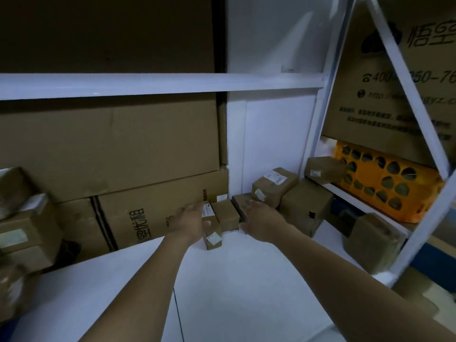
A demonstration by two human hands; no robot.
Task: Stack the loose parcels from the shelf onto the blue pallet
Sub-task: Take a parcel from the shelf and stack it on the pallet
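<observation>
Both my arms reach deep over the white shelf board (246, 280) toward a cluster of small brown parcels in the back corner. My left hand (190, 222) is spread, fingers straight, at the left side of a small box with a white label (225, 214). My right hand (261, 222) is spread on the other side of it, beside a dark flat parcel (240, 206). Neither hand visibly grips anything. A tiny labelled parcel (213, 240) lies just below my left hand. More parcels (274, 185) are stacked to the right.
Big cartons (111, 149) fill the left of the shelf under a white crossbeam (160, 82). Several parcels (24, 230) pile up at the far left. At the right, a white frame brace (414, 99) crosses an orange crate (385, 178), and a parcel (375, 243) sits near the shelf's edge.
</observation>
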